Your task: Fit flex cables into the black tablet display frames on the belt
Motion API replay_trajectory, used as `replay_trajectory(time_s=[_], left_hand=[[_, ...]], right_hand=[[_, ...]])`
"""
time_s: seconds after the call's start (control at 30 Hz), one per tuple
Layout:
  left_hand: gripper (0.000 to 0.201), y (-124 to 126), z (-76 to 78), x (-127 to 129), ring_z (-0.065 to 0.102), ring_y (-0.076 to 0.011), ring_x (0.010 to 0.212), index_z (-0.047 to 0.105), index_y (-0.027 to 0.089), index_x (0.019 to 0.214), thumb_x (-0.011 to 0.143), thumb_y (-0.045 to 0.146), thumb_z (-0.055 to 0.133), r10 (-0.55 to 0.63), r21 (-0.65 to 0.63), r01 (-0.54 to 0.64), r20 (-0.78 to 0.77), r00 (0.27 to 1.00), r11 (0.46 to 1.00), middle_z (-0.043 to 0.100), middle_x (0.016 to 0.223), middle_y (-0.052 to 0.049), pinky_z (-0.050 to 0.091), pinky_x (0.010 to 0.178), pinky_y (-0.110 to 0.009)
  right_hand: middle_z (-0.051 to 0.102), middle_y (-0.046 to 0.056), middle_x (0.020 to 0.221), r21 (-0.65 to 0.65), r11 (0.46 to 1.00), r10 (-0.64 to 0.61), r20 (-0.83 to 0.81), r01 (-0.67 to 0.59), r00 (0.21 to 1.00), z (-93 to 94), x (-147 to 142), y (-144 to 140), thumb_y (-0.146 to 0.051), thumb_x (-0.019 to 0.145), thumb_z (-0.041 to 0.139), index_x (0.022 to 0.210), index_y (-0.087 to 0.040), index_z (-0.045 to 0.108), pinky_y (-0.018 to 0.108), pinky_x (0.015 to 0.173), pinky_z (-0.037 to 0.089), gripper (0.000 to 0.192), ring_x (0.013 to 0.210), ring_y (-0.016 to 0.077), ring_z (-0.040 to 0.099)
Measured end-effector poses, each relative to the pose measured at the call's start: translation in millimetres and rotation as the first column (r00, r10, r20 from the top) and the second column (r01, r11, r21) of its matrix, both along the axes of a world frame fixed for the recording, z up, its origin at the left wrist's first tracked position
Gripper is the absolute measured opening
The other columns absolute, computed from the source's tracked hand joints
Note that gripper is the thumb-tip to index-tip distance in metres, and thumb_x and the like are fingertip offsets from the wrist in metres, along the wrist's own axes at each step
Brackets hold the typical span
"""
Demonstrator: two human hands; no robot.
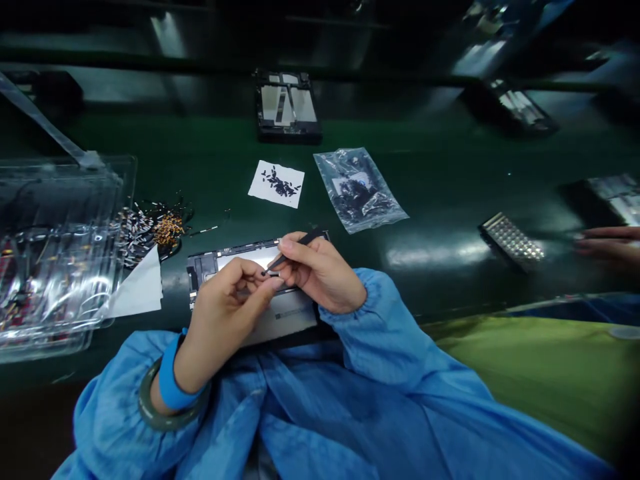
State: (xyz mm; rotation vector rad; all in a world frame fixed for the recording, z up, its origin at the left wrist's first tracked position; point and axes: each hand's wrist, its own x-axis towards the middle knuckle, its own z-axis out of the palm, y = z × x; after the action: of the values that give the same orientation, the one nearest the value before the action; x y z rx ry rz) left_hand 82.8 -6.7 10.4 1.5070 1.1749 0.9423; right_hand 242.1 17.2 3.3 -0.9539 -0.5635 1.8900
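Observation:
My right hand [323, 270] is closed around black tweezers [311, 237], whose tips point down to the left. With thumb and finger, my left hand [225, 313] pinches a small black-and-whitish part [273, 273] right at those tips; its exact kind is too small to make out. Both hands are above an opened tablet-like device [287, 317] with silver battery panels and a dark frame. My hands and sleeves hide part of it. Beyond it lie a white paper [260, 190] with many tiny black pieces and a clear plastic bag [363, 190] of dark pieces.
Clear plastic trays [60, 247] stand at left beside a pile of small black, white and gold components [160, 230]. Another opened device [290, 110] sits farther back. On the right are a studded metallic block [513, 243] and another person's hand [613, 243].

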Motion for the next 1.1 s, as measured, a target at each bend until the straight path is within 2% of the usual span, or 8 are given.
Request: replay_trajectory(time_s=[0.23, 0.4, 1.1], left_hand=[[0.016, -2.6, -0.7, -0.7, 0.057, -0.0099, 0.053, 0.057, 0.019, 0.078, 0.087, 0.033, 0.06, 0.082, 0.12, -0.063, -0.161, 0.984, 0.991, 0.06, 0.062, 0.002, 0.044, 0.046, -0.019], [0.018, -2.8, 0.1, -1.0, 0.058, -0.0114, 0.055, 0.055, 0.02, 0.077, 0.088, 0.034, 0.058, 0.078, 0.124, -0.053, -0.205, 0.976, 0.991, 0.061, 0.064, 0.001, 0.045, 0.049, -0.022], [0.016, -4.3, -0.8, -0.3, 0.056, -0.0097, 0.049, 0.053, 0.02, 0.077, 0.088, 0.031, 0.058, 0.036, 0.091, -0.023, -0.149, 0.988, 0.996, 0.059, 0.062, 0.003, 0.043, 0.046, -0.022]], right_hand=[[0.069, -0.002, 0.056, -0.018, 1.0, 0.015, -0.06, -0.016, 0.998, -7.8, -3.3, -0.1, -0.038, 0.059, 0.087, 0.07, -0.014, 0.064, 0.008, 0.045, 0.052, 0.035, 0.044, 0.0046, 0.062], [0.069, -0.002, 0.056, -0.014, 1.0, 0.003, -0.047, -0.004, 0.999, -8.8, -4.1, -0.7, -0.039, 0.06, 0.086, 0.07, -0.015, 0.065, 0.008, 0.045, 0.052, 0.034, 0.046, 0.0052, 0.063], [0.065, -0.004, 0.054, 0.021, 1.0, 0.016, -0.015, -0.015, 1.0, -11.4, -4.2, -2.4, -0.041, 0.063, 0.084, 0.072, -0.015, 0.063, 0.009, 0.045, 0.051, 0.035, 0.045, 0.0046, 0.06]])
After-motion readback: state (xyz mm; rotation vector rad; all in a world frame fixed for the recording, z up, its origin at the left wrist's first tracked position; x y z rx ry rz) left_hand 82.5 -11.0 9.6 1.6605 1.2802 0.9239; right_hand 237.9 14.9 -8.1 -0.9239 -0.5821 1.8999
